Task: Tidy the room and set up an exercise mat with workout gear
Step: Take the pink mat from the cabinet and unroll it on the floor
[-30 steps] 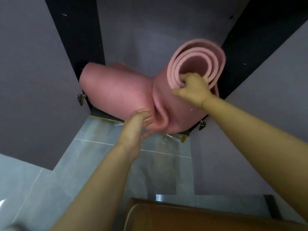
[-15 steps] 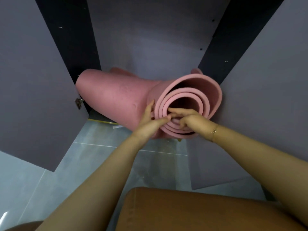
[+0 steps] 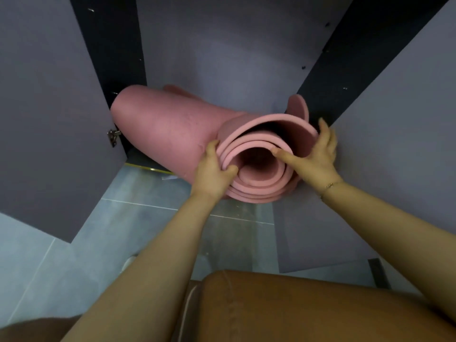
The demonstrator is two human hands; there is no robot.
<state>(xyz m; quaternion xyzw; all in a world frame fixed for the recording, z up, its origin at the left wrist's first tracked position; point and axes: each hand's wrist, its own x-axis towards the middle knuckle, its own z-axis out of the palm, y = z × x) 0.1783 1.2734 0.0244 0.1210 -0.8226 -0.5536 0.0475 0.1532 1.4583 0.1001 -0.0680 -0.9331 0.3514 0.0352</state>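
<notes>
The cabinet [image 3: 222, 58] stood open, both doors swung wide. The pink exercise mat [image 3: 167, 134], loosely rolled, lay half inside it, its spiral end toward the viewer above the tiled floor [image 3: 148, 218]. A second earlier that end pointed upward; it had since tipped down and outward. The left hand [image 3: 212, 174] pinched the layers; the right hand [image 3: 318, 156] had shifted to clasp the outer edge, likely for withdrawal.

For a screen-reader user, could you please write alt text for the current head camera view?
Two bare hands grip the near end of a rolled pink exercise mat lying in an open grey cabinet: the left hand on its left edge, the right hand on its right. Grey floor tiles lie below.
</notes>
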